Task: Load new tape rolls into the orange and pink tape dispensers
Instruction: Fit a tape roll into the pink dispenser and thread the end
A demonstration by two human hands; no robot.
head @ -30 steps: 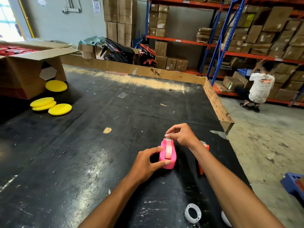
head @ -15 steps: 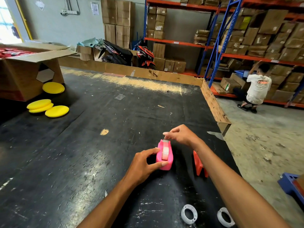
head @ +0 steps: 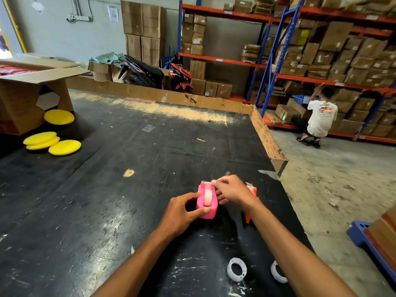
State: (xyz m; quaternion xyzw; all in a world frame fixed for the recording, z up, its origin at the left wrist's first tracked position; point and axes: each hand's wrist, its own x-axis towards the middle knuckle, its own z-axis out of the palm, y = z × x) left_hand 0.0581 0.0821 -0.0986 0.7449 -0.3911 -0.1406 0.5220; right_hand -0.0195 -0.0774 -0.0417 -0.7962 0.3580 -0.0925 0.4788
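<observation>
The pink tape dispenser (head: 206,209) stands on the black table (head: 107,200) with a clear tape roll (head: 207,197) seated in it. My left hand (head: 182,213) grips the dispenser's near left side. My right hand (head: 232,192) pinches the tape end at the dispenser's far cutter edge. The orange tape dispenser (head: 251,202) stands just right of it, mostly hidden behind my right wrist. Two empty white tape cores (head: 236,269) (head: 277,272) lie near the table's front edge.
Yellow foam pads (head: 52,142) and an open cardboard box (head: 32,93) sit at the far left. A cardboard wall (head: 267,138) lines the table's back and right edge. A person (head: 320,118) crouches by the shelving. A blue pallet (head: 364,236) is at the right.
My right hand has drawn the tape end along the top of the pink dispenser to its far edge. The orange dispenser is more hidden behind my right wrist than half a second ago.
</observation>
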